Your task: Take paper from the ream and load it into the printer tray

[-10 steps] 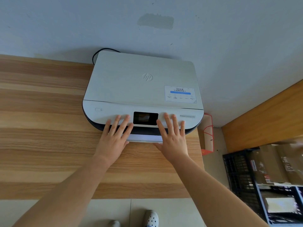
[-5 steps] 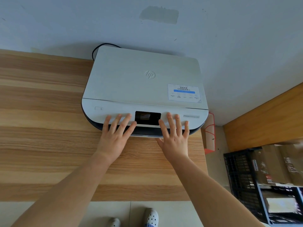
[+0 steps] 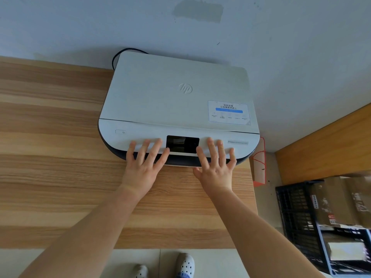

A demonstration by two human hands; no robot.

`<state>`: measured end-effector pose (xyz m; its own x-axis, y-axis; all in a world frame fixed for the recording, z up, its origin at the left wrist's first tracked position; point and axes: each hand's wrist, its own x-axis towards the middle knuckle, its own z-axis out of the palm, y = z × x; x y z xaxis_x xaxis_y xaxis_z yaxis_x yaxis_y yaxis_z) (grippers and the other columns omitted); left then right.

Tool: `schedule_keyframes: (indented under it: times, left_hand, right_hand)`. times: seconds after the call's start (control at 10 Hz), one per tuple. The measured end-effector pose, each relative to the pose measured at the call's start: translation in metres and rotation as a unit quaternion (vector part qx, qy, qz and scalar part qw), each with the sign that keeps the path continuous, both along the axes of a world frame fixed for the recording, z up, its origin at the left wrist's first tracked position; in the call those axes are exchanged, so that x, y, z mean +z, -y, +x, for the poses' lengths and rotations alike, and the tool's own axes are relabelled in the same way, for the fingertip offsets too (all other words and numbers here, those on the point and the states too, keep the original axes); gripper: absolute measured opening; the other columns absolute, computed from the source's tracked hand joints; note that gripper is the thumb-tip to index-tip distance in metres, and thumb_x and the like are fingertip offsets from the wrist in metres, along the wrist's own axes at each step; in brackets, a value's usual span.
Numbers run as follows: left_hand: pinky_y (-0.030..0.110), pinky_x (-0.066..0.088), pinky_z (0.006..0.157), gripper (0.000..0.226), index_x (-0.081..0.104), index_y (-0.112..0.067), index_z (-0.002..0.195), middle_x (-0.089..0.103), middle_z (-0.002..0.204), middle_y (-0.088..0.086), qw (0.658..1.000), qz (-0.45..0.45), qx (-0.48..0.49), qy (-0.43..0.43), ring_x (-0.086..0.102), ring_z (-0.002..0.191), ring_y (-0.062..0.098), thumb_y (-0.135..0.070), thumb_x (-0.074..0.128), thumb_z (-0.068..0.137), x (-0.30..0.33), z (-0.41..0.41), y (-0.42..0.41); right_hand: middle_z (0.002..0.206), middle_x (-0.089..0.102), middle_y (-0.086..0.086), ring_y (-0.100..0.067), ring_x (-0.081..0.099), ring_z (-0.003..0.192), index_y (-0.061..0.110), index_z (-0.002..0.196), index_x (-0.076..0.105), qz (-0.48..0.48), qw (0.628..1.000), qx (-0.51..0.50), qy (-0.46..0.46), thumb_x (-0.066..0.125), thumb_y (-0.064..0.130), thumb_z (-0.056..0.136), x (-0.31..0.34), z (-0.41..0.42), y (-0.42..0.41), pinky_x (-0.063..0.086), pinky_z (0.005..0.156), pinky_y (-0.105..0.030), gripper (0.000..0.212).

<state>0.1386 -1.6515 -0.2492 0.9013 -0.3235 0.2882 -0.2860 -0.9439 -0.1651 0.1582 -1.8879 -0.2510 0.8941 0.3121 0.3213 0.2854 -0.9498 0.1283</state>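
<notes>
A white HP printer (image 3: 176,97) with a dark base sits on the wooden table (image 3: 50,157) against the wall. Its paper tray (image 3: 181,161) is pushed in almost flush with the dark front; only a thin white edge shows beneath. My left hand (image 3: 143,165) lies flat with fingers spread against the printer front, left of the black screen (image 3: 182,144). My right hand (image 3: 215,165) presses flat the same way on the screen's right. Neither hand holds anything. No ream or loose paper is visible.
A black cable (image 3: 120,55) loops behind the printer's back left corner. An orange and white box (image 3: 260,163) stands on the floor beside the table's right edge. A black crate (image 3: 297,217) with cardboard boxes (image 3: 341,199) is at the lower right. My shoes (image 3: 186,263) show below.
The white tray with paper that stuck out from the printer front has slid in under both palms until nearly flush. Both hands moved forward with it.
</notes>
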Motion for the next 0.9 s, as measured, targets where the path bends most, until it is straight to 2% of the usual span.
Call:
schedule_keyframes:
  times: [0.1,0.2,0.3,0.4,0.5,0.6,0.7,0.8,0.9]
  left_hand:
    - [0.071,0.019,0.106,0.091,0.037,-0.018,0.138,0.023,0.144,0.016,1.0,-0.009,0.009,-0.025,0.028,0.129,0.043,0.007,0.074,0.059,0.008,-0.002,0.004]
    - [0.069,0.02,0.108,0.089,0.035,-0.02,0.14,0.023,0.146,0.014,0.998,-0.011,0.01,-0.068,0.027,0.131,0.042,-0.003,0.079,0.064,0.016,-0.004,0.003]
    - [0.065,0.021,0.11,0.076,0.035,-0.021,0.143,0.024,0.151,0.012,0.994,-0.01,0.004,-0.112,0.027,0.134,0.04,-0.033,0.072,0.078,0.026,-0.007,-0.001]
    - [0.061,0.02,0.113,0.073,0.025,-0.026,0.147,0.022,0.156,0.01,0.989,-0.015,-0.006,-0.145,0.026,0.138,0.037,-0.051,0.054,0.086,0.04,-0.013,-0.005]
    - [0.056,0.012,0.116,0.072,0.005,-0.032,0.15,0.006,0.161,0.005,0.981,-0.011,-0.011,-0.192,0.009,0.146,0.031,-0.062,0.031,0.09,0.055,-0.019,-0.008]
    - [0.05,0.003,0.119,0.075,-0.004,-0.036,0.15,-0.004,0.161,0.001,0.97,-0.032,0.001,-0.242,-0.005,0.148,0.024,-0.069,0.016,0.085,0.072,-0.028,-0.008]
    - [0.045,0.0,0.12,0.083,-0.003,-0.038,0.149,-0.004,0.161,-0.004,0.957,-0.067,0.016,-0.283,-0.006,0.147,0.019,-0.078,0.012,0.078,0.095,-0.043,-0.005]
    - [0.043,-0.002,0.12,0.093,0.0,-0.038,0.15,-0.004,0.161,-0.006,0.952,-0.091,0.019,-0.29,-0.008,0.147,0.016,-0.082,-0.001,0.068,0.125,-0.055,0.001]
    - [0.039,0.005,0.119,0.094,0.016,-0.035,0.149,0.009,0.16,-0.009,0.937,-0.203,0.029,-0.283,0.0,0.147,0.012,-0.083,0.008,0.069,0.168,-0.057,0.012]
  right_hand:
    - [0.152,0.022,-0.012,-0.037,0.024,0.139,0.025,0.139,0.036,-0.011,1.0,-0.003,-0.004,0.08,0.043,0.068,0.002,0.0,-0.001,0.023,0.105,-0.068,0.085]
    - [0.154,0.017,-0.012,-0.036,0.019,0.14,0.025,0.142,0.032,-0.011,0.999,-0.011,-0.048,0.08,0.044,0.07,0.012,-0.005,-0.004,0.018,0.107,-0.068,0.088]
    - [0.158,0.005,-0.01,-0.035,0.007,0.146,0.025,0.147,0.023,-0.008,0.993,-0.022,-0.118,0.073,0.05,0.072,0.024,-0.012,-0.007,0.011,0.113,-0.066,0.093]
    - [0.162,-0.005,-0.006,-0.031,-0.006,0.149,0.029,0.151,0.011,-0.013,0.984,-0.023,-0.174,0.061,0.059,0.077,0.038,-0.019,-0.003,0.005,0.116,-0.062,0.095]
    - [0.163,-0.007,-0.002,-0.025,-0.012,0.149,0.03,0.153,0.005,0.005,0.977,-0.013,-0.212,0.051,0.062,0.084,0.061,-0.027,-0.001,0.006,0.119,-0.056,0.089]
    - [0.163,-0.004,0.002,-0.022,-0.013,0.149,0.031,0.153,0.004,0.035,0.97,-0.021,-0.242,0.043,0.065,0.087,0.084,-0.038,-0.001,0.0,0.121,-0.047,0.084]
    - [0.163,0.006,0.005,-0.019,-0.004,0.149,0.032,0.153,0.008,0.069,0.959,-0.028,-0.273,0.041,0.067,0.085,0.106,-0.054,-0.003,0.003,0.121,-0.042,0.084]
    - [0.162,0.011,0.006,-0.016,0.001,0.149,0.033,0.152,0.012,0.08,0.954,-0.023,-0.289,0.042,0.069,0.084,0.131,-0.065,-0.004,0.007,0.121,-0.041,0.083]
    - [0.159,0.023,0.011,-0.013,0.018,0.146,0.034,0.15,0.024,0.148,0.949,-0.043,-0.273,0.047,0.068,0.084,0.175,-0.075,0.002,0.022,0.117,-0.039,0.077]
